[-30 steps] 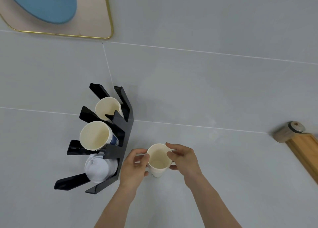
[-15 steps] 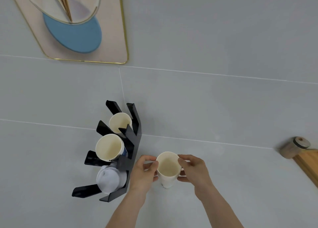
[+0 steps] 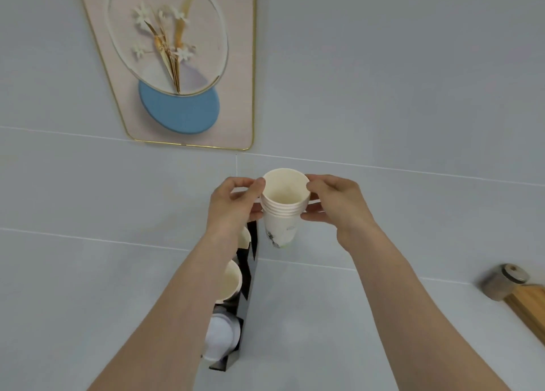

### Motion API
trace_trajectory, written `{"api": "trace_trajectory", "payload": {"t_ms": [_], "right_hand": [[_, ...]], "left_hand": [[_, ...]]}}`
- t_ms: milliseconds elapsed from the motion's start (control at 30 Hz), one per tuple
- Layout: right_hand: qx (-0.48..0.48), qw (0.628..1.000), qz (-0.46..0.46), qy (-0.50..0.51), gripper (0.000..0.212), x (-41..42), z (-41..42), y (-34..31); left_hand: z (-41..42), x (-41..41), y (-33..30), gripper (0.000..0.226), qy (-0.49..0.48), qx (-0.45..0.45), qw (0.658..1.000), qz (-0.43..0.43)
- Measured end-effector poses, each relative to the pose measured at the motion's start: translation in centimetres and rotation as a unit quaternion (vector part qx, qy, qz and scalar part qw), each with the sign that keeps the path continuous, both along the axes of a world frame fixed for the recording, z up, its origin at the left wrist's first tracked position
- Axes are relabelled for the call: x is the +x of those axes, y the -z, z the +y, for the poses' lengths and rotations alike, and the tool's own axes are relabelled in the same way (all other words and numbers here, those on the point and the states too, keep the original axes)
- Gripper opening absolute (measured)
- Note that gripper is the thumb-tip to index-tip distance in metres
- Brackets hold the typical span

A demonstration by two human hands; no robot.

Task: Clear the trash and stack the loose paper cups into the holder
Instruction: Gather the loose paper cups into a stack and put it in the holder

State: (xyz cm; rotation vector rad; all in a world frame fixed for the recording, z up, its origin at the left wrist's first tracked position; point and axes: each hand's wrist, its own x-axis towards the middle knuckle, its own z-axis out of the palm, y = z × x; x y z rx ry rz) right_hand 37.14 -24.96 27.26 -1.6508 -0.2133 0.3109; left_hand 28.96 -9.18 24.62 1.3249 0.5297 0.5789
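Note:
A stack of several nested cream paper cups [image 3: 283,205] is lifted in front of me, mouth up. My left hand [image 3: 234,203] grips its rim from the left and my right hand [image 3: 336,202] grips it from the right. Below my left forearm stands the black cup holder [image 3: 249,275], mostly hidden by the arm. In its slots I see part of a cream cup [image 3: 231,280], a sliver of another cup [image 3: 244,238] behind it, and white lids [image 3: 219,337] in the nearest slot.
A framed picture with a blue disc and dried flowers [image 3: 180,63] hangs on the grey tiled wall. At the right edge lie a wooden board [image 3: 528,305] and a small cork-topped jar [image 3: 504,281] on the grey counter.
Both hands have raised the cup stack up and away from the counter, above the holder. The view has tilted upward, so more of the picture shows and the holder sits lower.

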Motion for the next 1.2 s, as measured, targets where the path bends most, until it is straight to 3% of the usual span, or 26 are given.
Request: {"api": "trace_trajectory", "payload": {"t_ms": [267, 433, 633, 867, 1200], "right_hand": [[0.013, 1.000, 0.005, 0.004, 0.026, -1.1, 8.0, -1.0], [-0.025, 0.999, 0.035, 0.015, 0.027, -1.4, 10.7, 2.6], [-0.121, 0.990, 0.046, 0.058, 0.027, -1.3, 12.3, 7.9], [-0.214, 0.973, 0.054, 0.067, 0.027, -1.7, 12.8, 12.4], [-0.234, 0.960, 0.098, 0.117, 0.013, -2.0, 13.0, 13.6]], "left_hand": [[7.2, -1.7, -2.2, 0.021, -0.019, 0.011, 1.000, 0.011], [10.0, -1.6, 1.3, 0.022, -0.013, 0.001, 0.998, 0.062], [11.8, -0.7, 6.7, 0.006, 0.013, 0.003, 0.991, 0.133], [12.6, 0.4, 12.1, 0.026, 0.057, 0.043, 0.970, 0.231], [12.0, 1.7, 12.8, 0.033, 0.030, 0.104, 0.955, 0.276]]}}
